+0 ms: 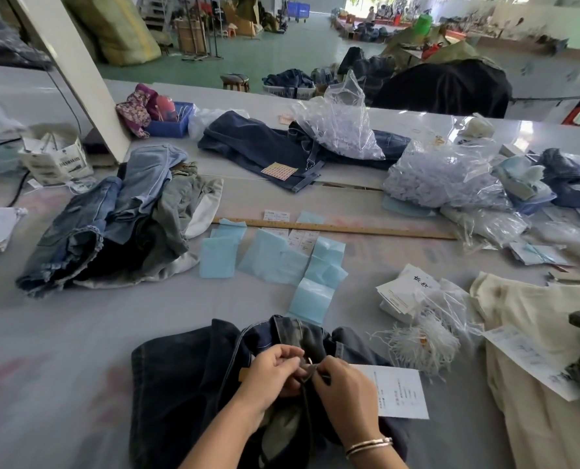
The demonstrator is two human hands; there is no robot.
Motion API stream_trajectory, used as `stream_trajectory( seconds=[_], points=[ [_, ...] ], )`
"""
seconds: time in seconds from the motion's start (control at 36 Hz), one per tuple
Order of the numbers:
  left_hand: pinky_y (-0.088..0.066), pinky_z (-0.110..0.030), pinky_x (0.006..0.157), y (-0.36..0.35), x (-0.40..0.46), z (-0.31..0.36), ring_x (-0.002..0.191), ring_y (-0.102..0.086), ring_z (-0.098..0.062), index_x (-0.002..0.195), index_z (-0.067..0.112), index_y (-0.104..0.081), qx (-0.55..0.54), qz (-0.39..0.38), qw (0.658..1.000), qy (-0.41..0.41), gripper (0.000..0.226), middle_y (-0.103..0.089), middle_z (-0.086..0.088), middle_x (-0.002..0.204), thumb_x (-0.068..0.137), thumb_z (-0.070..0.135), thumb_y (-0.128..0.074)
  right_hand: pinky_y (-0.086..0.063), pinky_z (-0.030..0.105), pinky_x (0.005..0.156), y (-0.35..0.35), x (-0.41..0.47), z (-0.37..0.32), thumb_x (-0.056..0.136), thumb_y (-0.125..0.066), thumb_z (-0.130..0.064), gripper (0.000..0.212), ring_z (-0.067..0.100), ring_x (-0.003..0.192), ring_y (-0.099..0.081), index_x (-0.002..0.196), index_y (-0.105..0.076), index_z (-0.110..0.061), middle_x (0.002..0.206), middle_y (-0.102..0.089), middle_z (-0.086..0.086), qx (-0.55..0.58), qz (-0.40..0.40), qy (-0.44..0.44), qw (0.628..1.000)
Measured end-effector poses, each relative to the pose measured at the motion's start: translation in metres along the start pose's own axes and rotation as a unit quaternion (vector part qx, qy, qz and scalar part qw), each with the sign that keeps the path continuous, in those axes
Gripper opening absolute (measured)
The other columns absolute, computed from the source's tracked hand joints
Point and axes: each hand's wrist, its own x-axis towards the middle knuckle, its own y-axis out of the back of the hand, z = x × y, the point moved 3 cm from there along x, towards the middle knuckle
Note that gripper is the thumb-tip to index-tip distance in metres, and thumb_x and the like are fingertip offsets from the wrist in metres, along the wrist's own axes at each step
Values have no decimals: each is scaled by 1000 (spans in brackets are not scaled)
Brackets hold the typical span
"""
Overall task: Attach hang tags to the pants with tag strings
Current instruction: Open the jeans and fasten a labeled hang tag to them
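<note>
Dark denim pants (187, 384) lie spread on the grey table (61, 333) at the bottom centre of the frame, waistband bunched up toward the middle. Both hands meet over that bunched waistband: the left hand (270, 370) has its fingers curled, pinching the fabric beside a small metal ring (309, 361), and the right hand (344, 384) pinches the same spot from the other side, fingertips touching the left hand's. A string between the fingers is too small to make out. Bracelets (368, 446) circle the right wrist. A white hang tag (400, 392) with printed text lies just right of the right hand, resting partly on the pants. Above and to the right of it sits a bundle of white tag strings (420, 343), and further up a stack of white tags (407, 292). Pale blue paper squares (282, 258) are scattered at centre frame, below a wooden ruler (349, 228). A heap of folded jeans (112, 231) fills the left middle; another dark pair (265, 147) lies in the upper centre under a clear plastic bag (342, 123). Cream fabric (535, 333) covers the lower right
</note>
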Motion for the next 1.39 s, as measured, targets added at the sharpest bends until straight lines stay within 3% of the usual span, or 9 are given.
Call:
stream_trajectory(
  seconds=[0.25, 0.44, 0.56, 0.64, 0.81, 0.92, 0.97, 1.25, 1.39],
  points=[
    [-50, -19, 56, -4, 4, 1, 52, -55, -5, 86, 14, -77, 51, -22, 996, 63, 18, -67, 5, 69, 87, 30, -69, -22, 22, 40, 2, -6, -4, 55, -89, -22, 38, 19, 36, -48, 52, -51, -19, 48, -50, -8, -45, 44, 66, 996],
    [-46, -18, 50, -5, 6, -5, 45, -51, -4, 82, 15, -74, 51, 7, 998, 42, 16, -64, 7, 61, 91, 23, -64, -39, 22, 65, 8, 0, 6, 85, -56, -45, 20, 7, 82, -61, 89, -66, -29, 88, -64, -9, 12, -68, 41, 997],
    [-44, -18, 47, 0, 10, -8, 45, -51, -6, 79, 11, -69, 15, 27, 999, 35, 19, -65, 2, 63, 94, 18, -60, -37, 9, 76, 24, 9, 13, 80, -65, -23, 21, 4, 91, -58, 101, -65, -25, 96, -59, -15, 94, -106, 31, 989],
    [-46, -20, 50, 0, 11, -7, 48, -53, -7, 82, 11, -70, 7, 34, 999, 34, 20, -71, 1, 70, 96, 19, -58, -36, 8, 69, 34, 12, 18, 80, -57, -1, 29, -3, 73, -50, 95, -55, -25, 97, -57, -7, 169, -125, -11, 978],
    [-50, -23, 57, -2, 9, 0, 50, -54, -6, 85, 9, -69, -9, 52, 999, 11, 20, -75, 1, 81, 97, 19, -54, -45, 21, 52, 41, 14, 22, 82, -41, 23, 36, 10, 52, -54, 95, -59, -6, 73, -68, 8, 450, -188, -106, 867],
    [-49, -18, 57, -1, 6, 10, 49, -54, -4, 88, 8, -68, 4, 54, 998, -39, 19, -75, 0, 82, 97, 15, -54, -54, 28, 65, 42, 9, 14, 87, -36, 22, 31, 25, 69, -67, 103, -57, 5, 79, -68, 17, 628, -219, -134, 735],
    [-45, -13, 53, 1, 5, 16, 49, -55, 0, 85, 8, -69, 14, 69, 995, -73, 18, -75, -2, 78, 96, 12, -55, -57, 29, 71, 43, 8, 9, 87, -33, 23, 34, 27, 79, -69, 101, -59, 4, 86, -69, 20, 669, -217, -129, 699],
    [-49, -16, 56, 1, 4, 27, 50, -52, -2, 92, 7, -59, -28, 77, 990, -117, 17, -75, -4, 81, 100, 15, -47, -53, 20, 77, 46, 22, 2, 79, -60, 19, 40, 16, 88, -71, 83, -77, -16, 89, -75, 11, 572, -121, -45, 810],
    [-48, -18, 54, -5, 2, 30, 51, -56, -5, 86, 4, -60, -60, 63, 990, -114, 19, -64, -3, 64, 99, 12, -48, -54, 25, 79, 42, 25, 4, 89, -47, 15, 47, 24, 92, -71, 88, -78, -19, 92, -74, 15, 611, -119, -82, 778]
  ],
)
